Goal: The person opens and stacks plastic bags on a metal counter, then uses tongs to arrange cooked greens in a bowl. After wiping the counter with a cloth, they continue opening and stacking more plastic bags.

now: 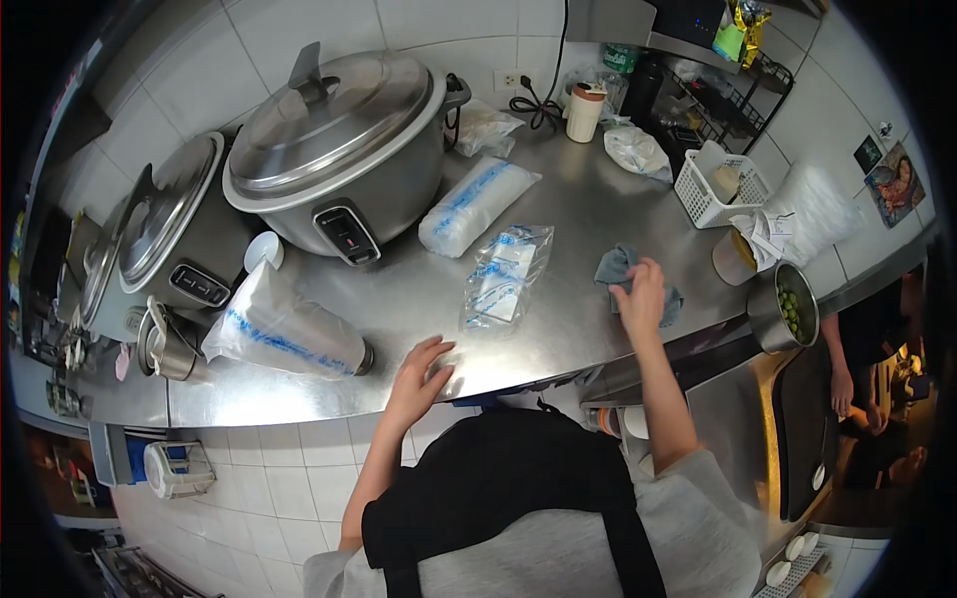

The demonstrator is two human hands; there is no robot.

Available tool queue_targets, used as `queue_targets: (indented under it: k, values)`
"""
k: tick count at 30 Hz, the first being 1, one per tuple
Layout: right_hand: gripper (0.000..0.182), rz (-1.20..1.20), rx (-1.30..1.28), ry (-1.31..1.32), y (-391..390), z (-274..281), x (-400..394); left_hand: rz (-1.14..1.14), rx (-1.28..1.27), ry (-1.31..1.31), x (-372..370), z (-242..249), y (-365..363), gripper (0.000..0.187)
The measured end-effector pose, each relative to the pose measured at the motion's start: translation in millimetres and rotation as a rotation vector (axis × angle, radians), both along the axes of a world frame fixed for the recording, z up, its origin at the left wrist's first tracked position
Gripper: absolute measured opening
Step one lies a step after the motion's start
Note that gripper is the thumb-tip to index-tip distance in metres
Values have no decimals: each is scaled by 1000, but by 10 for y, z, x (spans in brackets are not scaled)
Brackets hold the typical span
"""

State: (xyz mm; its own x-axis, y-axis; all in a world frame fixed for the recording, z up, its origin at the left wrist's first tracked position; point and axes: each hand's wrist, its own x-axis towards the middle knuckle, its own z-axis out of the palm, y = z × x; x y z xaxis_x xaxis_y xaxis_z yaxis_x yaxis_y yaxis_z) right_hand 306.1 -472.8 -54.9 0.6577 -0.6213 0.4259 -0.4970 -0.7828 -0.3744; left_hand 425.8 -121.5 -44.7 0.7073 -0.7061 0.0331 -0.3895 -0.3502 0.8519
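My right hand [643, 297] is on a crumpled grey-blue cloth [615, 263] on the steel counter, its fingers curled over the fabric. Part of the cloth is hidden under the palm. At the counter's front edge, my left hand [417, 381] holds nothing, its fingers apart. Between the hands and farther back lies a clear plastic packet [506, 274] with blue print and something white inside. Behind it is a roll of plastic bags [478, 206]. To the left of my left hand, a printed plastic bag [289, 324] covers a tall container lying on its side or leaning.
Large rice cookers [339, 149] line the back left of the steel counter [568, 349]. At the right stand a white basket [720, 189], a tub [736, 256] and a metal pot of green pieces [783, 309]. A cream cup [585, 112] stands behind. Another person's arm [840, 364] shows at far right.
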Motion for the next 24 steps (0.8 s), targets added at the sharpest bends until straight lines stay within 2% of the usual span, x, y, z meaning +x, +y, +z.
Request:
queue_targets:
  k: [1,3,5,6,7,9,11,12,13,15,16,17,18,19,22,24]
  values:
    - [22,86,-34,-206,161,110,112,-34,-4,-73,51,7,-127,35]
    - [17,358,-24,-322,628,191,257,-70,-4,-142,131,-67,-377,35]
    - [14,708,-139,-318,965,-72,429,-185,65,-350,218,-237,-595,43]
    - [15,738,-123,-242,1121,-137,506,-200,63,-350,279,-383,-655,43]
    - [15,761,-111,-166,1242,-196,596,-181,27,-385,355,-548,-737,48]
    - [19,632,-168,-157,1244,-530,826,-184,-34,-400,474,-739,-907,57]
    - [29,664,94,-207,1093,-819,1010,-218,-69,-390,562,-829,-949,63]
    - [24,664,-89,-282,1068,-795,1010,-207,-30,-377,559,-817,-946,63]
    - [18,654,-213,-243,1036,-752,994,-199,-51,-354,526,-708,-952,62]
    - [14,636,-128,-257,1077,-294,854,-173,-159,-365,473,-571,-973,54]
    - [14,624,-46,-281,1110,-155,817,-236,-166,-361,427,-504,-1030,54]
    - [14,574,-51,-282,1119,-63,774,-188,-219,-363,393,-447,-1080,46]
    - [14,628,67,-291,1127,6,756,-128,-269,-365,381,-389,-1111,37]
    - [14,688,184,-302,1131,81,738,-158,-273,-365,384,-330,-1144,37]
    - [12,668,222,-226,1126,220,667,-130,-375,-451,427,-204,-1257,14]
    - [13,626,174,-321,1145,204,638,-135,-428,-414,475,-304,-1344,14]
